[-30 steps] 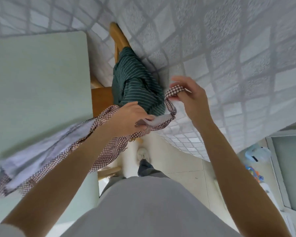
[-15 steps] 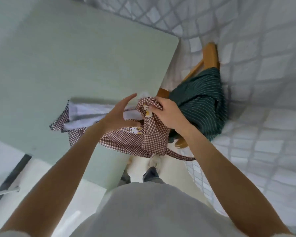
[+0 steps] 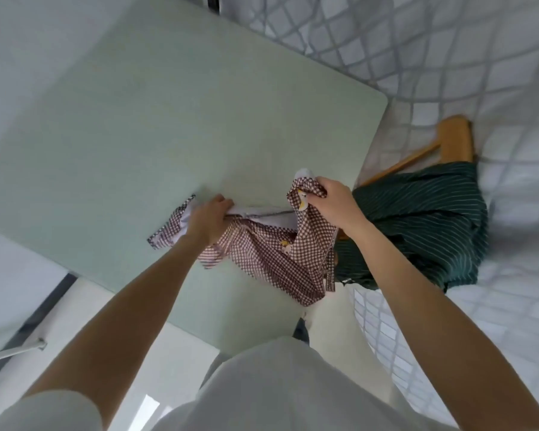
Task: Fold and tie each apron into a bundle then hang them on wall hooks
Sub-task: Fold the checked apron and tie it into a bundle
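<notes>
Now left hand and right hand each grip the checked apron stretched between them

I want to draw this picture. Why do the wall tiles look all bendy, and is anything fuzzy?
Head view: the wide-angle lens curves the wall tiles near the edges; the green striped apron smears at its far right edge, probably motion blur; the checked apron between the left hand and right hand looks sharper; light is soft, without hard shadows on the table.

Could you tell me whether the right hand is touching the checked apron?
Touching: the head view shows the right hand gripping a bunched corner of the checked apron.
</notes>
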